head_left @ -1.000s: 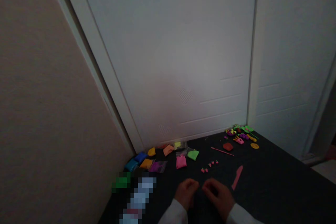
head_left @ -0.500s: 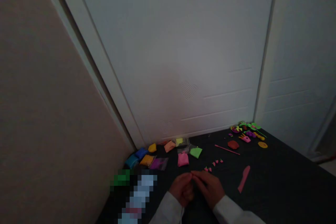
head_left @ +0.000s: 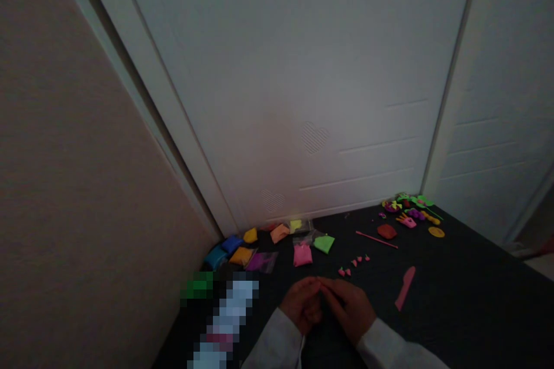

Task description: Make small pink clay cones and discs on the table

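Fingers [head_left: 310, 283] touching, pink pieces [head_left: 341, 271] beyond, packets [head_left: 302, 255], knife [head_left: 405, 288]

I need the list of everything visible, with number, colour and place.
Table: one, black, beneath
Clay packets: about ten, mixed colours, back left
Berry-like pieces: five, pink, table centre
Rod: one, pink, behind these
Lump: one, red, beside the rod
Knife: one, pink, right
Disc: one, yellow, far right
Clay figures: several, mixed colours, far right corner
Pixelated patches: two, green and whitish, left
Panels: at least two, white, behind
Wall: one, brownish, left
Left hand, right hand: one each, white-sleeved, front centre
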A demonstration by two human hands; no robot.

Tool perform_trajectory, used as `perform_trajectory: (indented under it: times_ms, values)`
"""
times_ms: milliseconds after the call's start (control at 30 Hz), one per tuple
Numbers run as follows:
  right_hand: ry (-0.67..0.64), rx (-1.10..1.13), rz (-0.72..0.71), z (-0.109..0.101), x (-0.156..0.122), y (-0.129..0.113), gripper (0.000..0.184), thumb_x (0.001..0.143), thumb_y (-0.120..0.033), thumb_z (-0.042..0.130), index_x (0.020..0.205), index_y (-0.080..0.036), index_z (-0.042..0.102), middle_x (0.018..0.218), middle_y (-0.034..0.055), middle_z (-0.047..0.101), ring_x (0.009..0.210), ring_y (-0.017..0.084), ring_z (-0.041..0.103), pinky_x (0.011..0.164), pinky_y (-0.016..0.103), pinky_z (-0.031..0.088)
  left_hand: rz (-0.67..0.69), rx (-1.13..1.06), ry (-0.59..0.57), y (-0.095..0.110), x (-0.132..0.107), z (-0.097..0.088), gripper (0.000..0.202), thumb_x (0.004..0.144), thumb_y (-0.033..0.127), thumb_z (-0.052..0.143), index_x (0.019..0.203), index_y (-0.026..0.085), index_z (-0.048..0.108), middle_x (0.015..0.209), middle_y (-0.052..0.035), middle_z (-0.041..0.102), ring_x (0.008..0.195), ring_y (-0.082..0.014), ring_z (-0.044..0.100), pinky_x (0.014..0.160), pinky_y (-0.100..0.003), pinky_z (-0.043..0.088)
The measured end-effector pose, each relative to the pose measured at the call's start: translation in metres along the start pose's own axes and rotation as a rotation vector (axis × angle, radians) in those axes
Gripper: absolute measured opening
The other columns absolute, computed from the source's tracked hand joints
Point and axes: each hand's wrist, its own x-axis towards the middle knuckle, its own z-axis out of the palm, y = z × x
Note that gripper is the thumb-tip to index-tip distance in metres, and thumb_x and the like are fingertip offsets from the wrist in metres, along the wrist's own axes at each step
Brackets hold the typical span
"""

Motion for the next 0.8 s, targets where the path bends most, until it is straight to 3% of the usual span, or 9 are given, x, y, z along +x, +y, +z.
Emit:
perform_trajectory:
  times_ms: [800]
  values:
    - [0.017,-0.003,0.003,-0.0038,-0.0017,-0.0026,0.026,0.078,-0.022,0.04,0.099,-0.025,0.056,0.086,0.0015,0.062,0.079,0.014,0.056,0.073,0.027,0.044,0.004,0.05,0.02,0.0,-0.0002,0.0005,0.017,0.065,0.026,0.056,0.071,0.015,0.044,0.035,0.0095,0.028,0.03,-0.0013,0.021,0.034,-0.018,0.009]
